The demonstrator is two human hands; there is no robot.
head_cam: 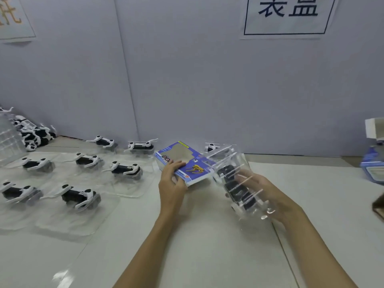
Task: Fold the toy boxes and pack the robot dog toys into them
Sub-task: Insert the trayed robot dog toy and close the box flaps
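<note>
Left hand (172,183) grips the blue box (182,163) above the table (207,235); right hand (268,194) holds a clear tray (234,181) with a dog inside — beside the box's end. The risk — the tray's edge may catch the opening and crumple the card if angled.

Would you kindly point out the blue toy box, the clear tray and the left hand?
blue toy box (188,163): head view, printed top face.
clear tray (239,179): head view, ribbed middle.
left hand (172,183): head view, back of hand.

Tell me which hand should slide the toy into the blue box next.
Right. The right hand already holds the clear tray with the toy dog beside the blue box, which the left hand is gripping.
</note>
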